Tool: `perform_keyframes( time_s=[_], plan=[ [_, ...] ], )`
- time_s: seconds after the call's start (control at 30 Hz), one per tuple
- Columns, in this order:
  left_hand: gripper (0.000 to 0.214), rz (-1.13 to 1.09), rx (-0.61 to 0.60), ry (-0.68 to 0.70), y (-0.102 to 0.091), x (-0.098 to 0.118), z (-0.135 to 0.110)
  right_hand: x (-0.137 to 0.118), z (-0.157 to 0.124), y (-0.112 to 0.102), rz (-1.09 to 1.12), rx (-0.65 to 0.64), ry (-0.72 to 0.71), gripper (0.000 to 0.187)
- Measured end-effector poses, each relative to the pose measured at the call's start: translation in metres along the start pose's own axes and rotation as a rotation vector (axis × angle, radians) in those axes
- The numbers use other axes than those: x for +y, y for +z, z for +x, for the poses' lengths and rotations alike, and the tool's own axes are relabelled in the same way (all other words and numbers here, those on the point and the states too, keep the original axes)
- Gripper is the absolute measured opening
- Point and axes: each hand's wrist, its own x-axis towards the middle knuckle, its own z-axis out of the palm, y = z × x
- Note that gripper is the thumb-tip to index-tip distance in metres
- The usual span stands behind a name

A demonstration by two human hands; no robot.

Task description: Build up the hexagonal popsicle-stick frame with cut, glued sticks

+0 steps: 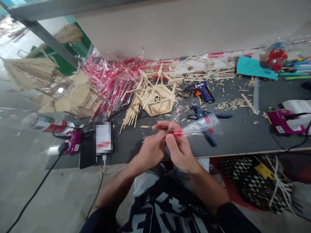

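Note:
Both hands meet over the near edge of a dark worktable. My left hand and my right hand are closed in a pinch on a clear plastic wrapper with red print, which sticks out to the right. What is inside the wrapper is too blurred to name. Behind the hands stands a small wooden stick frame model, with a bundle of loose sticks beside it.
A heap of red and clear wrappers lies at the back left, next to larger stick structures. A blue glue gun, blue pliers, a phone, magenta devices, cables and stick scraps cover the table.

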Motion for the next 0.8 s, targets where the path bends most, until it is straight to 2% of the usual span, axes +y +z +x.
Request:
perform_keyframes(
  time_s=[0.03, 0.07, 0.13, 0.2, 0.23, 0.27, 0.33, 0.37, 0.43, 0.5, 0.57, 0.73, 0.8],
  plan=[
    [0.021, 0.001, 0.012, 0.005, -0.013, -0.004, 0.004, 0.002, 0.0, -0.001, -0.012, 0.011, -0.037, 0.042],
    [0.025, 0.017, 0.093, 0.009, -0.026, -0.01, 0.011, 0.006, -0.001, -0.002, -0.028, 0.034, -0.077, 0.048],
    [0.042, 0.031, 0.399, 0.038, -0.058, -0.033, 0.032, 0.015, -0.005, -0.01, -0.075, 0.129, -0.158, 0.054],
    [0.056, 0.0, 0.744, -0.011, -0.092, -0.062, 0.063, 0.025, -0.014, -0.023, -0.146, 0.26, -0.217, 0.05],
    [0.056, -0.056, 0.85, -0.049, -0.108, -0.076, 0.081, 0.03, -0.019, -0.032, -0.185, 0.315, -0.226, 0.044],
    [0.052, -0.101, 0.895, -0.111, -0.122, -0.089, 0.1, 0.035, -0.025, -0.041, -0.22, 0.361, -0.225, 0.037],
    [0.044, -0.099, 0.81, -0.304, -0.143, -0.106, 0.136, 0.044, -0.038, -0.059, -0.275, 0.424, -0.201, 0.026],
    [0.038, 0.011, 0.748, -0.364, -0.148, -0.11, 0.152, 0.047, -0.045, -0.067, -0.298, 0.464, -0.182, 0.022],
    [0.027, 0.345, 0.639, -0.423, -0.152, -0.112, 0.176, 0.052, -0.055, -0.077, -0.324, 0.572, -0.144, 0.016],
    [0.02, 0.496, 0.545, -0.537, -0.148, -0.112, 0.191, 0.054, -0.06, -0.081, -0.32, 0.66, -0.126, 0.017],
    [0.026, 0.514, 0.491, -0.666, -0.141, -0.115, 0.199, 0.053, -0.061, -0.081, -0.301, 0.671, -0.119, 0.02],
    [0.047, 0.471, 0.386, -0.827, -0.134, -0.146, 0.201, 0.048, -0.057, -0.081, -0.345, 0.556, -0.036, 0.029],
    [0.067, 0.534, 0.292, -0.759, -0.131, -0.158, 0.199, 0.046, -0.056, -0.081, -0.381, 0.528, -0.001, 0.035]
  ],
)
